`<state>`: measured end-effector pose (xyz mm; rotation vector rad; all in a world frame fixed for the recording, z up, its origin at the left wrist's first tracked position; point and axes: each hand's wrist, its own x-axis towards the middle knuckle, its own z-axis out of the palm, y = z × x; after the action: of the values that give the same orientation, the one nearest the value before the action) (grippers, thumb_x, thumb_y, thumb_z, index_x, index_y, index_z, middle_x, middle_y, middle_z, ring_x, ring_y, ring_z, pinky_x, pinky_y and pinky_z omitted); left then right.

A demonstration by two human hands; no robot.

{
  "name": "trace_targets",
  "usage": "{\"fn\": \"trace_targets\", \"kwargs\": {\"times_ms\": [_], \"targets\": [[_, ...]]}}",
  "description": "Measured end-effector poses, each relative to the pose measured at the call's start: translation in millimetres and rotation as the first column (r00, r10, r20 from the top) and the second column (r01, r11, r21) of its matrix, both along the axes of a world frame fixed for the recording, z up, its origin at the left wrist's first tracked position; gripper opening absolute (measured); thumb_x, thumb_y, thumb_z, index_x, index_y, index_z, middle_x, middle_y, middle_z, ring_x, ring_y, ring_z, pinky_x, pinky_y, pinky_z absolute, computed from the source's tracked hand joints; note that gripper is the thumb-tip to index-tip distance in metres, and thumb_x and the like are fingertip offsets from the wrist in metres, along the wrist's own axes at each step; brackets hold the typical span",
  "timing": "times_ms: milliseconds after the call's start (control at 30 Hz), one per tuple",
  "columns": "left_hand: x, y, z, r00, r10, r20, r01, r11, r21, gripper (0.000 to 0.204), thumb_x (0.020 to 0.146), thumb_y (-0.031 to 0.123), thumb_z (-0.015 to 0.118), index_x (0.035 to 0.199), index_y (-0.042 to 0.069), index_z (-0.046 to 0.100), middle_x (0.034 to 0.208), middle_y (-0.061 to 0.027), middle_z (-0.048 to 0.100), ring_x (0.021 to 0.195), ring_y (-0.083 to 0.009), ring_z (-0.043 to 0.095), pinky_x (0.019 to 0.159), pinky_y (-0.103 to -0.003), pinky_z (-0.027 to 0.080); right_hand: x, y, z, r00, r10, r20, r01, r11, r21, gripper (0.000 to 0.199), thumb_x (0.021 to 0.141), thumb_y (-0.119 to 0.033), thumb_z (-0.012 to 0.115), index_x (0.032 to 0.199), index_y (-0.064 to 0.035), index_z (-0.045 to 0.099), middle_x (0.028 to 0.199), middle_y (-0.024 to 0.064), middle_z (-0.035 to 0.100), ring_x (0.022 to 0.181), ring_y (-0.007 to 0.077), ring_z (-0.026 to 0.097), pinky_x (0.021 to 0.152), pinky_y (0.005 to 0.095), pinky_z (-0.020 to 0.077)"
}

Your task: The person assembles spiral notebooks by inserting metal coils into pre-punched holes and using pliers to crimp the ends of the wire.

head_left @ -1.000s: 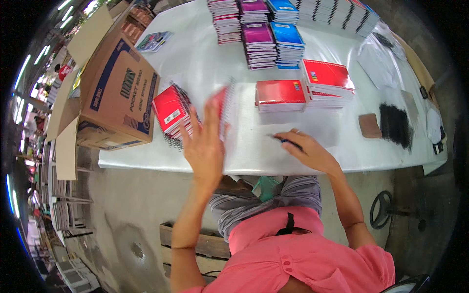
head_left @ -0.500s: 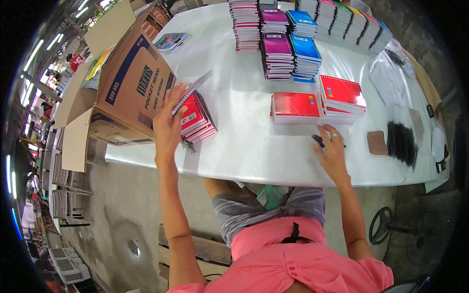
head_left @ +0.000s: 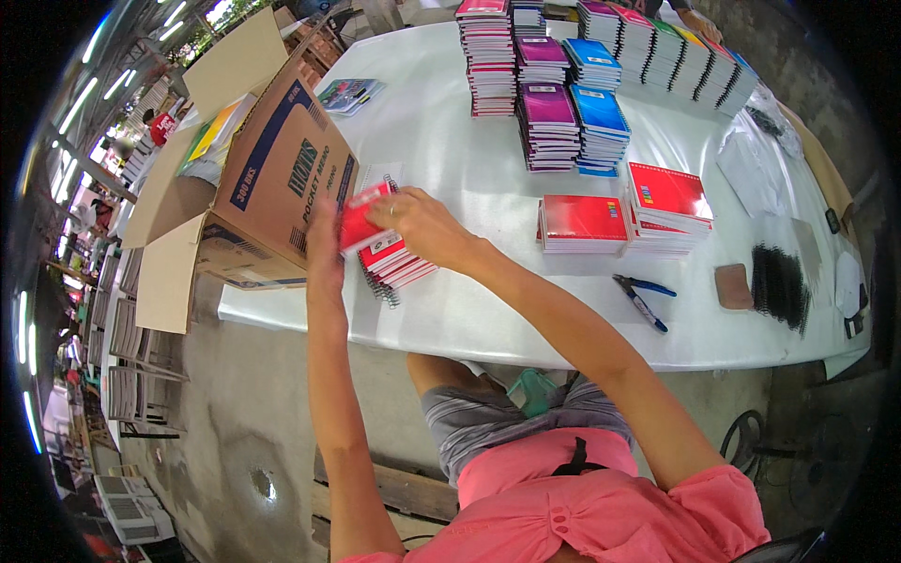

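Observation:
A small red spiral notebook (head_left: 360,221) is tilted above a stack of red notebooks (head_left: 402,261) at the table's left part. My right hand (head_left: 427,228) reaches across and grips its right side, fingers curled over the cover. At its left edge is my left hand (head_left: 325,235), its fingers smeared by motion, beside the cardboard box. Wire-cutting pliers (head_left: 648,298) with blue-and-black handles lie on the table near its front edge, apart from both hands. Two more piles of red notebooks, a lower one (head_left: 584,223) and a taller one (head_left: 668,202), stand behind the pliers.
An open cardboard box (head_left: 282,188) stands at the left with notebooks inside. Purple (head_left: 549,117) and blue notebooks (head_left: 601,122) are stacked at the back. Black spiral coils (head_left: 781,289) and a brown pad (head_left: 733,286) lie at right. Another person's hand (head_left: 699,23) shows at the far edge.
My right hand has left the pliers on the table and moved left to the red notebook. The notebook in front of my left hand has turned so its red cover shows.

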<state>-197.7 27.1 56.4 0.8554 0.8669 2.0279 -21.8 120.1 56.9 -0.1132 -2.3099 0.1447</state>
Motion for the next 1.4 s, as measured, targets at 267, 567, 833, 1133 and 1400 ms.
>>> {"fn": "trace_targets", "kwargs": {"times_ms": [267,567,833,1133,1400], "targets": [[7.6,7.8,-26.9,0.901,0.126,-0.415,-0.317,0.844,-0.432,0.068,0.088,0.003,0.068,0.145,-0.007,0.033,0.139,-0.0140,0.052,0.118,-0.0165,0.054,0.099,-0.027,0.042,117.0,21.5,-26.2,0.971,-0.215,0.101,0.232,0.950,-0.207,0.045,0.079,0.008,0.058,0.119,-0.0110,0.064,0.129,0.0105,0.060,0.122,0.0287,0.053,0.105,0.0472,0.0377],[36.6,23.2,-23.5,0.466,0.000,-0.885,-0.706,0.602,-0.372,0.059,0.088,0.012,0.068,0.140,-0.005,0.044,0.138,-0.0251,0.051,0.126,-0.0296,0.053,0.105,-0.035,0.039,242.4,40.8,-67.7,0.696,-0.654,0.296,0.666,0.742,0.075,0.047,0.087,-0.002,0.060,0.134,-0.0067,0.054,0.140,0.0144,0.051,0.131,0.0327,0.046,0.111,0.0407,0.0365],[174.1,2.8,-26.1,0.533,0.033,-0.845,-0.355,0.916,-0.189,0.066,0.095,0.025,0.062,0.149,0.001,0.032,0.144,-0.0264,0.045,0.136,-0.0299,0.043,0.111,-0.035,0.032,246.8,31.5,-78.7,0.720,-0.621,0.309,0.604,0.781,0.163,0.051,0.085,-0.004,0.050,0.135,-0.0011,0.048,0.138,0.0191,0.052,0.129,0.0312,0.050,0.113,0.0423,0.0361],[275.7,-7.4,-54.2,0.809,-0.372,-0.456,0.103,0.853,-0.512,0.085,0.089,0.018,0.071,0.152,-0.001,0.018,0.157,-0.0203,0.023,0.146,-0.0305,0.024,0.116,-0.038,0.026,248.5,14.8,-22.2,0.777,-0.561,0.285,0.603,0.793,-0.085,0.034,0.090,-0.008,0.057,0.124,0.0001,0.057,0.119,0.0187,0.064,0.108,0.0325,0.064,0.097,0.0413,0.0496],[288.0,-19.4,-41.6,-0.042,0.007,-0.999,-0.327,0.945,0.021,0.078,0.081,-0.001,0.066,0.150,0.002,0.029,0.152,-0.0190,0.035,0.143,-0.0345,0.030,0.116,-0.045,0.023,247.2,-56.3,-16.4,0.872,-0.455,-0.179,0.031,0.416,-0.909,0.040,0.092,-0.022,0.066,0.126,-0.0007,0.056,0.112,0.0107,0.064,0.107,0.0177,0.062,0.091,0.0280,0.0465]]}}
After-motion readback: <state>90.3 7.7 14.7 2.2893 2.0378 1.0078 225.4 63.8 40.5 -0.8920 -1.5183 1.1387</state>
